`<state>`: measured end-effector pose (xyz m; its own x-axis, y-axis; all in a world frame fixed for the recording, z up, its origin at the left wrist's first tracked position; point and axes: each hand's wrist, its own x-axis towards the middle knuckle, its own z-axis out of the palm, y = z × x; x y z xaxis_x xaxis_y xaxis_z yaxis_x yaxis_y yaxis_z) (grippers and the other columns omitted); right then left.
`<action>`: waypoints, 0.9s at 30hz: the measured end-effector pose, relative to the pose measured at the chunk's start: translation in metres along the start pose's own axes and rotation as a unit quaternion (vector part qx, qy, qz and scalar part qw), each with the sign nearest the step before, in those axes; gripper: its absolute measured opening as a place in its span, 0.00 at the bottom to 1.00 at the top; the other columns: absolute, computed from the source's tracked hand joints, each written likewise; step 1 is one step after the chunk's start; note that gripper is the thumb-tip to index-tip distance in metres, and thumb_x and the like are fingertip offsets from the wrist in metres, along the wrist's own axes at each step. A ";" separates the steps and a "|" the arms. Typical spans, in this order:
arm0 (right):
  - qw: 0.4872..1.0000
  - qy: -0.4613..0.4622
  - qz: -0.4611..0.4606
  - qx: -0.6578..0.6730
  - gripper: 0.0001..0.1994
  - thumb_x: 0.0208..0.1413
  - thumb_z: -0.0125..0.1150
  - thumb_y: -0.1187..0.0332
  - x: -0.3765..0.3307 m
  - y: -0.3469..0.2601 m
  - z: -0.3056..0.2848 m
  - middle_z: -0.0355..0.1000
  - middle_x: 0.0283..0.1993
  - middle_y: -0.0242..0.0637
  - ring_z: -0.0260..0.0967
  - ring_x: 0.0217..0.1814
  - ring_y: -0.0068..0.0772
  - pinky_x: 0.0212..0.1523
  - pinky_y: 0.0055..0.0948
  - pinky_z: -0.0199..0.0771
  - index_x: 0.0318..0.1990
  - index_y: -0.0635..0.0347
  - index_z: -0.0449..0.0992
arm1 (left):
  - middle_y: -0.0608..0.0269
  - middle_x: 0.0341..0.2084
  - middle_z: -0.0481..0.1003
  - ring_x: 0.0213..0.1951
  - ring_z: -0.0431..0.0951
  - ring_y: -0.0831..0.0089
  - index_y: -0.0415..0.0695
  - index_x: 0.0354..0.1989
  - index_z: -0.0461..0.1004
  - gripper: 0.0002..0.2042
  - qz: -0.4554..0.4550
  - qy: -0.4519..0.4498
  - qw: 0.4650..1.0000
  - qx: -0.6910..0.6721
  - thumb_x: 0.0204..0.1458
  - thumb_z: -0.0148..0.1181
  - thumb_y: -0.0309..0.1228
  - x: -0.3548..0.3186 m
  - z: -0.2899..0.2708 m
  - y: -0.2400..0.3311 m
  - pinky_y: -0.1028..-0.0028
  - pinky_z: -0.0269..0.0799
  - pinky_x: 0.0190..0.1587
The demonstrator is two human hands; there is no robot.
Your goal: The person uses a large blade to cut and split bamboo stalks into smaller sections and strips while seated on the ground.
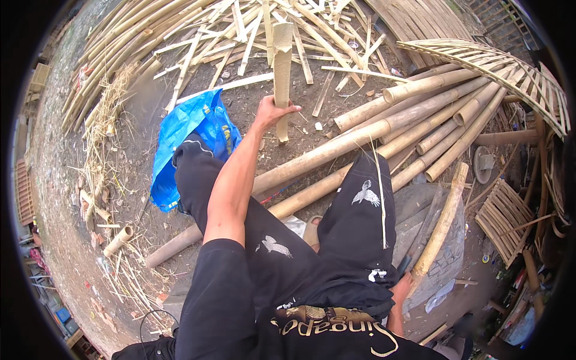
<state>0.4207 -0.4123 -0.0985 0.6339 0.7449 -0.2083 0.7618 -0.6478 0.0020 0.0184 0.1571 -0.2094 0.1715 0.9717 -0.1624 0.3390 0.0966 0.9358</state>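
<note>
In front of me my left hand grips a flat split bamboo piece near its lower end, the piece standing roughly upright. Low on the right, partly behind my dark clothing, my right hand is closed at the dark handle of a machete. Its long grey blade points away from me, over a grey slab. Right beside it lies a short yellowish bamboo length, its near end by my right fingers. The grip on the handle is only partly visible.
Thick bamboo poles cross the ground before my knees. Beyond them lie scattered split strips and a pile of long poles. A blue plastic sheet lies by my left leg. A slatted bamboo frame stands at right.
</note>
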 end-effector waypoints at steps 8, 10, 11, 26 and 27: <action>0.910 -0.030 0.181 0.373 0.25 0.59 0.64 0.49 0.038 -0.015 -0.026 0.70 0.25 0.42 0.71 0.29 0.47 0.40 0.46 0.69 0.44 0.66 0.72 | 0.62 0.29 0.81 0.31 0.79 0.77 0.38 0.40 0.76 0.26 0.076 0.052 0.994 -0.051 0.41 0.80 0.45 0.010 -0.006 0.018 0.73 0.76 0.37; 0.939 -0.047 0.171 0.296 0.25 0.59 0.63 0.48 0.049 -0.039 -0.034 0.72 0.24 0.44 0.72 0.27 0.43 0.34 0.43 0.69 0.41 0.69 0.75 | 0.62 0.29 0.81 0.33 0.79 0.76 0.39 0.37 0.75 0.25 0.074 0.074 0.994 -0.023 0.41 0.80 0.45 0.006 -0.016 0.017 0.72 0.75 0.36; 0.950 -0.048 0.162 0.262 0.26 0.59 0.62 0.48 0.053 -0.048 -0.036 0.73 0.23 0.45 0.72 0.26 0.40 0.30 0.42 0.70 0.40 0.70 0.76 | 0.63 0.28 0.80 0.32 0.79 0.76 0.39 0.35 0.76 0.24 0.058 0.082 0.995 0.006 0.42 0.79 0.45 0.008 -0.021 0.016 0.72 0.75 0.36; 0.932 -0.069 0.141 0.326 0.20 0.59 0.66 0.53 0.086 -0.107 -0.088 0.64 0.17 0.27 0.59 0.18 0.21 0.21 0.28 0.55 0.27 0.63 0.76 | 0.65 0.30 0.84 0.32 0.80 0.78 0.42 0.38 0.86 0.16 0.101 0.055 0.993 0.007 0.45 0.78 0.40 0.014 -0.037 0.063 0.73 0.74 0.37; 0.911 -0.092 0.144 0.375 0.20 0.60 0.66 0.53 0.086 -0.126 -0.105 0.62 0.17 0.24 0.57 0.17 0.18 0.20 0.27 0.53 0.27 0.61 0.76 | 0.65 0.30 0.84 0.32 0.80 0.79 0.43 0.37 0.86 0.16 0.101 0.060 0.993 -0.002 0.45 0.78 0.40 0.014 -0.036 0.070 0.73 0.74 0.37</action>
<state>0.3936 -0.2500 -0.0137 0.7073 0.5317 -0.4660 0.2177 -0.7909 -0.5719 0.0113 0.1849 -0.1351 0.1242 0.9900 0.0670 0.3046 -0.1023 0.9470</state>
